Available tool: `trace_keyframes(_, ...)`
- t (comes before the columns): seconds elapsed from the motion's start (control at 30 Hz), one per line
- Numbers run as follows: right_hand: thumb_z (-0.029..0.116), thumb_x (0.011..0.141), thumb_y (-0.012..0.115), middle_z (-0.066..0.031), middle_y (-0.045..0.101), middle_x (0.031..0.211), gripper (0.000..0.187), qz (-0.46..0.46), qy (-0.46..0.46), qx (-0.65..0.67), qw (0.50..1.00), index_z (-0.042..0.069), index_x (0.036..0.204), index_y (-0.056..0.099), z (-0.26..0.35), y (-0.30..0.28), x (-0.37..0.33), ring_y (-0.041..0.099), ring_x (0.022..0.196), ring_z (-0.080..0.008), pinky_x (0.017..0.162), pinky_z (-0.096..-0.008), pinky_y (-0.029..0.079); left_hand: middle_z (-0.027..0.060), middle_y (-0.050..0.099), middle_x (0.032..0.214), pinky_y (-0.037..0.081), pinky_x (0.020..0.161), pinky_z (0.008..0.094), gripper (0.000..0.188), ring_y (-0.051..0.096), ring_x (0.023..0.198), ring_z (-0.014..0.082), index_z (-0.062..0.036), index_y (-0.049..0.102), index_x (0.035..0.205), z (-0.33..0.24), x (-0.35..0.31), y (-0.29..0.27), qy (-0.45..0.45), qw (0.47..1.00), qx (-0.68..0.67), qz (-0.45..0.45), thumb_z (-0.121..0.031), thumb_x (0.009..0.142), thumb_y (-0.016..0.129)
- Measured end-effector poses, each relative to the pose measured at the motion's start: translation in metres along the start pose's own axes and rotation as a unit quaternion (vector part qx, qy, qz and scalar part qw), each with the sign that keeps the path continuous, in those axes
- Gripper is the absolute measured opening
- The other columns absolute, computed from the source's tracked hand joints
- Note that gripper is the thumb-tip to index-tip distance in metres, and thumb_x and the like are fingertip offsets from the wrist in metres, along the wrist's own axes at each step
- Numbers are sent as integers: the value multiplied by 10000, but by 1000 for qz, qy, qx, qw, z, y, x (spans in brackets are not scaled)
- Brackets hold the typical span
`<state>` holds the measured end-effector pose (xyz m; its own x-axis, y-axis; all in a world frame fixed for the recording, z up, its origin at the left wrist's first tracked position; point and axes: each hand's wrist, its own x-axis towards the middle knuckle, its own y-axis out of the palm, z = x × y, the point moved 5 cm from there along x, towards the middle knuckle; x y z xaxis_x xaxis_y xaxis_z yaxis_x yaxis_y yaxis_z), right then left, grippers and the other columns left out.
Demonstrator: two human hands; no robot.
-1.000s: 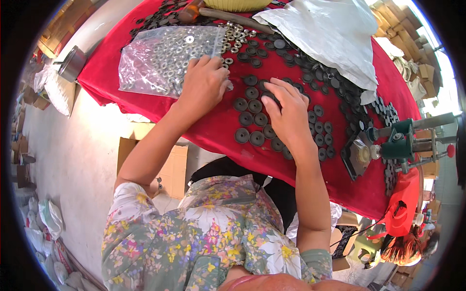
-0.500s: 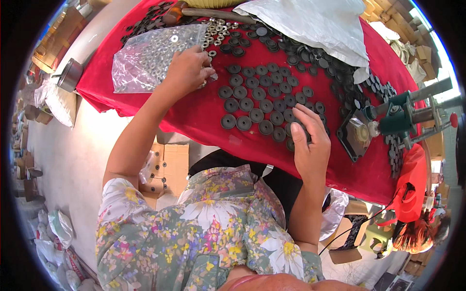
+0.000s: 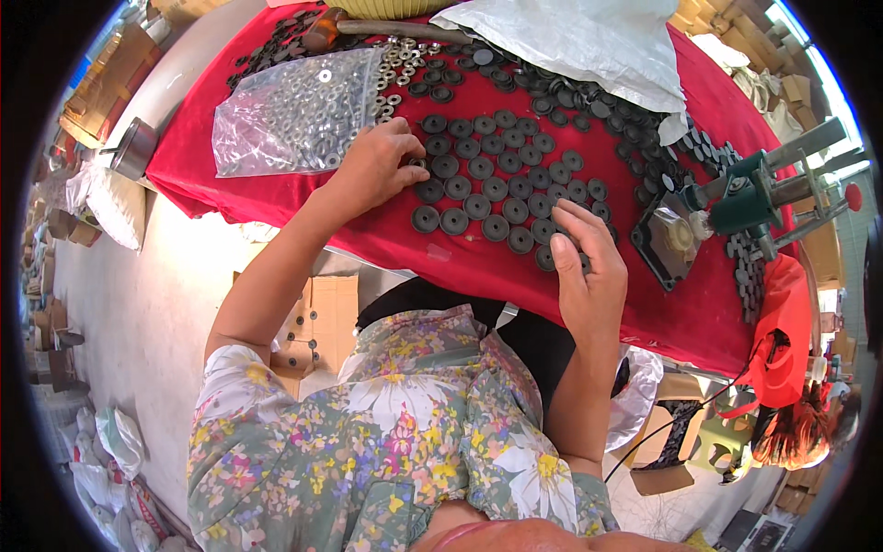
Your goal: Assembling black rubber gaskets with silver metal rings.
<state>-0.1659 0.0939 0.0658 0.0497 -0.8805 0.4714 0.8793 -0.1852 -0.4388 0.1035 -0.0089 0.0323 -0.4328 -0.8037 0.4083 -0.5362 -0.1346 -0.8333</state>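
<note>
Clear bag (image 3: pixel 292 115) full of metal washers (image 3: pixel 308 101).

both hands (image 3: pixel 377 170) (image 3: pixel 589 276) outstretched, fingers loosely curled

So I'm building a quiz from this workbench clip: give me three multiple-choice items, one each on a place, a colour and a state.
1. Where does the clear bag of metal washers lie?
A. left of the left hand
B. under the green press
C. on the floor

2. What colour is the table cloth?
A. blue
B. red
C. white

3. How do the black discs between the hands lie?
A. stacked in one tower
B. sealed in a box
C. flat in rows

Answers: 1 A, the bag sits beside the left hand; 2 B, red shows all around; 3 C, they lie singly, up to the right hand.
</note>
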Motion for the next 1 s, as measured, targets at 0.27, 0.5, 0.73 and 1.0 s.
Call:
trace_keyframes(0.27, 122, 914, 673, -178, 674, 1190, 254, 29, 2, -10, 1000, -11, 1130, 682, 6, 11, 0, 656, 1092, -315, 947, -381, 502, 126, 627, 924, 503, 789, 404, 211, 635, 862, 327, -27, 716, 909, -3, 0, 2, 8, 1000, 10, -8, -173, 773, 785)
trace_keyframes(0.5, 116, 912, 670, -172, 683, 1176, 245, 36, 2, -15, 999, -11, 1121, 684, 7, 22, 12, 663, 1079, -314, 933, -379, 508, 79, 656, 1030, 431, 928, 427, 238, 605, 972, 282, -69, 732, 994, 23, -11, -31, -49, 996, -22, -76, -184, 789, 770)
trace_keyframes(0.73, 107, 915, 645, -137, 691, 1052, 206, 119, -70, 10, 990, -13, 1077, 683, 29, 101, 80, 670, 909, -266, 813, -357, 525, 43, 657, 1079, 376, 993, 420, 127, 562, 1073, 258, -85, 734, 941, 39, -36, -32, 29, 993, 105, -51, -162, 848, 694)
trace_keyframes(1.0, 208, 886, 670, -142, 694, 1036, 200, 199, -92, -192, 957, 51, 999, 724, 7, 212, 142, 678, 928, -342, 880, -469, 485, 44, 662, 1054, 380, 974, 412, 89, 582, 1025, 266, -66, 690, 897, 40, -47, -35, 38, 992, 33, -114, -150, 868, 679)
